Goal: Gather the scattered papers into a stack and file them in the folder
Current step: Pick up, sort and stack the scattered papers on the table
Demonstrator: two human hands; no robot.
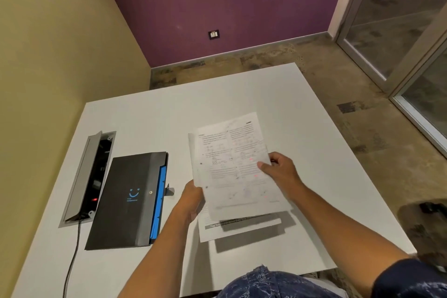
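Both arms reached forward from the near edge, forearms bare, the right one showing a dark blue sleeve at the elbow. Left hand [192,201] gripped the left edge of the papers [232,167], fingers curled under, thumb side up. Right hand [278,172] pinched the right edge, thumb on top, fingers behind. Hands were apart, right hand farther out than left. Wrists roughly straight.

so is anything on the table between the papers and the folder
Nothing visible. The papers are held by the left hand and right hand above bare table, with the closed black folder just to their left.
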